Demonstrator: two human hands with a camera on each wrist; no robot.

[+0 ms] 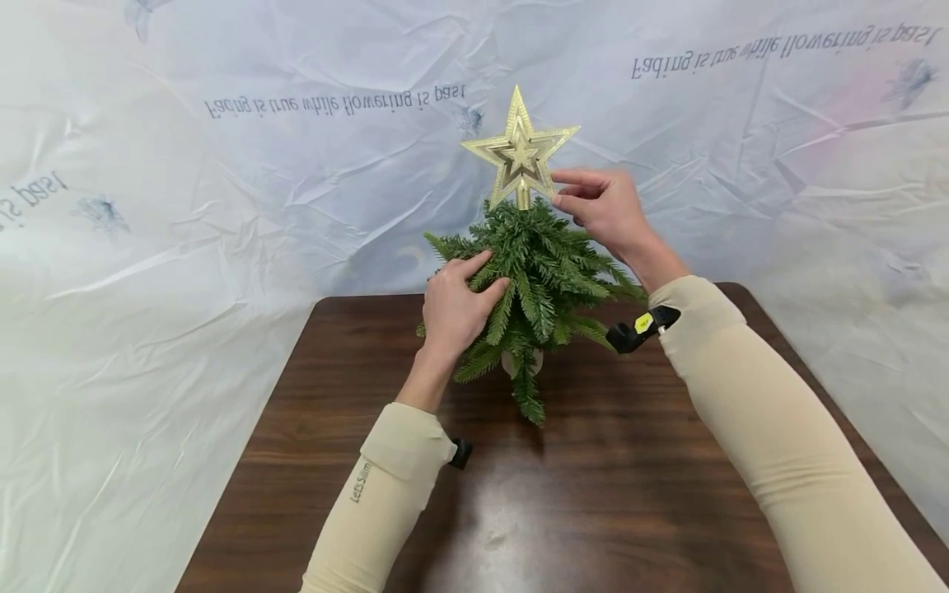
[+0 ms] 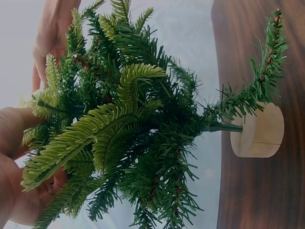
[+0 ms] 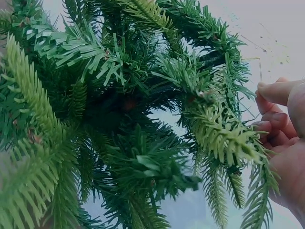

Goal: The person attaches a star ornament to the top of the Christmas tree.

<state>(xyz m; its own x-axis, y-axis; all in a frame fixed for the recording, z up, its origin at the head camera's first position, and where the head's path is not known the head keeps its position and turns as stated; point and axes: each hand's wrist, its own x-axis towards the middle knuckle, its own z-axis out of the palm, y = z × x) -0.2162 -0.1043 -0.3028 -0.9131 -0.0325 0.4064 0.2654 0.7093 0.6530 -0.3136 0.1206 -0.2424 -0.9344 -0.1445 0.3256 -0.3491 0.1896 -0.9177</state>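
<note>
A small artificial Christmas tree (image 1: 530, 280) stands on the table, its round wooden base (image 2: 267, 131) plain in the left wrist view. On its top sits a gold star tree topper (image 1: 521, 148), upright, with its short tube reaching down into the top branches. My right hand (image 1: 608, 210) pinches the star's lower right point between thumb and fingers. At the tree's upper left, my left hand (image 1: 455, 306) holds the branches, thumb in front and the other fingers partly hidden among the needles. The right wrist view has green branches covering most of the star.
The dark wooden table (image 1: 356, 412) has rounded far corners. Behind it and at both sides hangs a pale sheet (image 1: 296, 181) with printed lettering. A low branch (image 1: 528, 403) juts toward the near side, over the tabletop.
</note>
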